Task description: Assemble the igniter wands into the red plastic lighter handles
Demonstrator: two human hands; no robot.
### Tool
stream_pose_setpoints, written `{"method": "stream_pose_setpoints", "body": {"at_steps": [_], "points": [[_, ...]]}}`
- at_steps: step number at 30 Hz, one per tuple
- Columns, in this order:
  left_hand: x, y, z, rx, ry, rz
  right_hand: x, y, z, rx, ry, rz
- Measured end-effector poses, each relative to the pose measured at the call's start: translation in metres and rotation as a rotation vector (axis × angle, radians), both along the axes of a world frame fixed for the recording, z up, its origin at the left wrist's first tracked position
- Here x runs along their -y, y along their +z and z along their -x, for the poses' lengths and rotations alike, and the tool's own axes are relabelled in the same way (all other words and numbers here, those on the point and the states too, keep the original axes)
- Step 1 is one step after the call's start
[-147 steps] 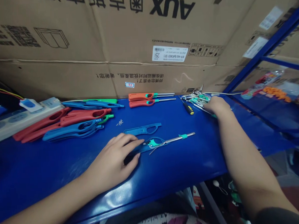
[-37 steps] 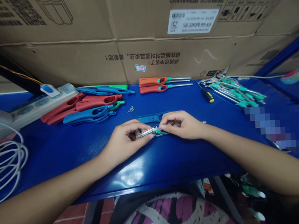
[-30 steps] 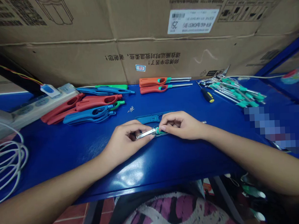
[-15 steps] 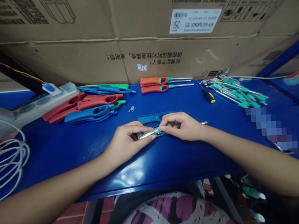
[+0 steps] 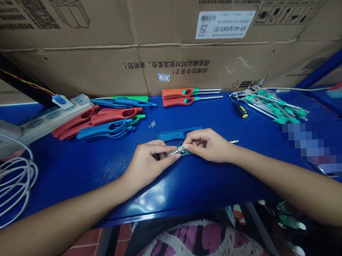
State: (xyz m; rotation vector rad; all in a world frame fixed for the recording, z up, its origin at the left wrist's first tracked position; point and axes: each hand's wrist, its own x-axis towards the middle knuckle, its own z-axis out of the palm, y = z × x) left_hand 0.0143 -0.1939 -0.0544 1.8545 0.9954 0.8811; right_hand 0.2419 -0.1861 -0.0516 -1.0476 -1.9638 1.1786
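Just in front of a blue lighter shell half [image 5: 171,136], both hands pinch the inner assembly of a long-tube lighter [image 5: 174,152]. My left hand [image 5: 145,161] has thumb and fingers closed on its clear, silvery end. At the green middle, my right hand [image 5: 210,146] pinches with thumb and forefinger, other fingers curled in. A metal tube tip [image 5: 234,141] sticks out beyond the right hand; the stretch between is hidden behind that hand. The shell half lies on the blue table [image 5: 111,198], its right end partly covered by the right fingers.
Red shells [image 5: 116,114] and blue shells [image 5: 103,131] lie left by a power strip [image 5: 55,117]. Small screws [image 5: 152,124] lie centrally. Two orange-red lighters [image 5: 178,101], a screwdriver [image 5: 240,110] and a green-and-silver assembly pile [image 5: 277,104] sit behind. A cardboard box [image 5: 100,67] walls the back.
The silvery end has shifted deeper between my left fingers, and less of it shows. My right hand keeps its pinch. The whole view has moved slightly.
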Motion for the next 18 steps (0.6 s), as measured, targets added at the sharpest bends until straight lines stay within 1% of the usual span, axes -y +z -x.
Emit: {"method": "stream_pose_setpoints", "body": {"at_steps": [3,7,9,12,18], "points": [[-0.0005,0.0016,0.0001,0.013,0.014,0.006,0.0001,0.001,0.0,-0.023,0.005,0.024],[-0.0015,0.0055,0.0004,0.029,0.03,-0.011,-0.0017,0.0033,-0.0029,-0.116,0.045,0.18],[-0.0015,0.0064,0.001,0.024,0.027,-0.03,-0.0035,0.0042,-0.0045,-0.137,0.056,0.225],[-0.0013,0.0062,0.002,0.005,0.02,-0.041,-0.0057,0.0047,-0.0056,-0.148,0.065,0.249],[-0.0008,0.0053,0.0014,-0.01,0.015,-0.057,-0.006,0.0054,-0.0037,-0.123,0.054,0.229]]}}
